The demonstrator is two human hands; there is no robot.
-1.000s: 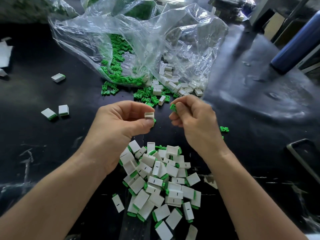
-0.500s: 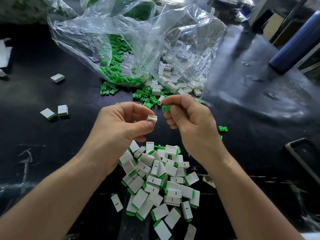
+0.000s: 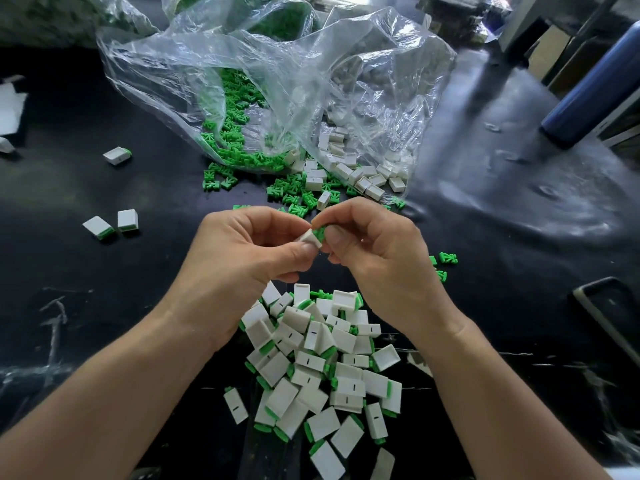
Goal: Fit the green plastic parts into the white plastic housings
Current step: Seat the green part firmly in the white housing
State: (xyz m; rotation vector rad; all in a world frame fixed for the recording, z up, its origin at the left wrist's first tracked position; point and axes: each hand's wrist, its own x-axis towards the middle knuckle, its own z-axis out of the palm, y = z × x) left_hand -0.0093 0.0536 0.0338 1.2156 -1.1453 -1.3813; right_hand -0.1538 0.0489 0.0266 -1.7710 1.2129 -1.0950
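Observation:
My left hand (image 3: 242,251) pinches a small white housing (image 3: 310,238) between thumb and fingers. My right hand (image 3: 374,247) pinches a green part (image 3: 320,232) whose end meets the housing's open mouth. Both hands meet above the black table. Below them lies a pile of assembled white-and-green pieces (image 3: 322,362). Beyond the hands, loose green parts (image 3: 294,197) and loose white housings (image 3: 346,168) spill from a clear plastic bag (image 3: 277,81).
Three assembled pieces lie apart on the left: two (image 3: 110,225) near each other and one (image 3: 117,155) farther back. A blue cylinder (image 3: 588,88) leans at the far right. A dark tray corner (image 3: 609,313) sits at the right edge. Stray green parts (image 3: 446,259) lie right of my hands.
My two hands have closed the gap between them. The green part, held apart from the housing a second ago, now touches the housing's open end.

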